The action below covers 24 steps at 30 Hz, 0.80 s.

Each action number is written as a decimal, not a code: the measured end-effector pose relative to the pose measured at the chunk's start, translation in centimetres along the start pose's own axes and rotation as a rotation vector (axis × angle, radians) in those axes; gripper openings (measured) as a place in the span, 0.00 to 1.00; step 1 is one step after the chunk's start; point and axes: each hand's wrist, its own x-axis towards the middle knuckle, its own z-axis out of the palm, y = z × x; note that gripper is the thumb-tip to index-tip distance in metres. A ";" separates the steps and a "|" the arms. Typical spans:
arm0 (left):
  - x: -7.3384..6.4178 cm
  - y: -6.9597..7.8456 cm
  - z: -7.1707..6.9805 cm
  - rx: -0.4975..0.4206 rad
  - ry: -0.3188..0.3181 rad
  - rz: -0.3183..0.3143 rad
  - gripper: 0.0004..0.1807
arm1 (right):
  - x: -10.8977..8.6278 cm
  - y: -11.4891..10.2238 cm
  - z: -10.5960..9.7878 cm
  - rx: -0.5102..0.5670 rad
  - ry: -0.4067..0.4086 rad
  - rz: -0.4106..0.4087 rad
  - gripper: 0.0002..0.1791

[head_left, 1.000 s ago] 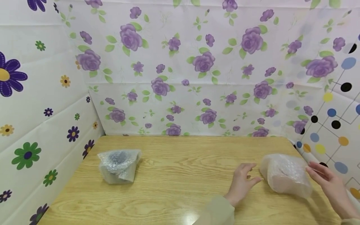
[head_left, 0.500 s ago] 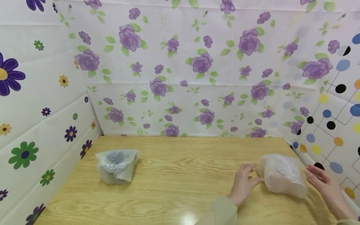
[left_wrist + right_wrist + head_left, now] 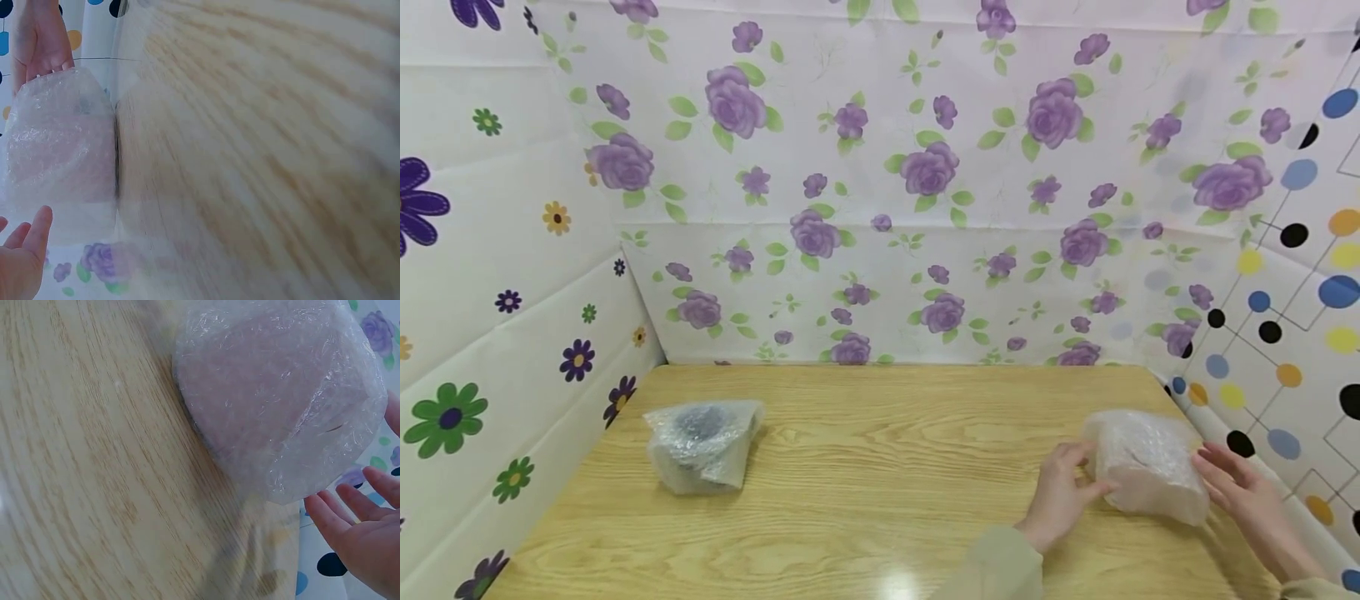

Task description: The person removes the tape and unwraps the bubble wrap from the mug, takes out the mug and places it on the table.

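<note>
A bubble-wrapped package [image 3: 1150, 467], pinkish through the clear wrap, stands on the right part of the table, between my two hands. At its left side is my left hand [image 3: 1060, 496], thumb and fingers spread apart, with the thumb tip overlapping the package's near left edge. My right hand [image 3: 1247, 504] reaches its right side with loosely extended fingers. In the right wrist view the right hand's fingertips [image 3: 310, 503] meet the wrap's edge. The left wrist view has the left hand [image 3: 25, 259] close to the package [image 3: 62, 150]. What lies inside the wrap is unclear.
A second bubble-wrapped package [image 3: 703, 446], with something dark inside, stands on the left of the wooden table [image 3: 887, 433]. Flowered cloth [image 3: 880, 192] hangs behind the table, and a dotted cloth [image 3: 1292, 333] borders its right side.
Both hands have closed in on the right-hand package from either side, and their fingers now reach its wrap. The head view has shifted slightly to the right.
</note>
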 end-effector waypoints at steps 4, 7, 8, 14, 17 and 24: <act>0.2 0.2 0.0 0.019 -0.017 0.023 0.27 | 0.2 0.3 0.0 0.076 -0.049 0.010 0.37; 0.3 0.3 -0.1 0.048 -0.047 0.048 0.28 | 0.2 0.6 0.1 0.138 -0.100 0.026 0.36; 0.3 0.4 -0.1 0.056 -0.061 0.049 0.28 | 0.3 0.7 0.2 0.164 -0.116 0.026 0.36; 0.3 0.6 -0.1 0.098 -0.111 0.017 0.32 | 0.5 0.9 0.3 0.300 -0.156 0.053 0.35; 0.2 0.7 -0.1 0.106 -0.124 -0.004 0.32 | 0.5 0.8 0.3 0.293 -0.161 0.098 0.35; 0.2 0.9 -0.4 0.016 -0.178 -0.066 0.32 | 0.5 0.4 0.5 0.278 -0.163 0.162 0.38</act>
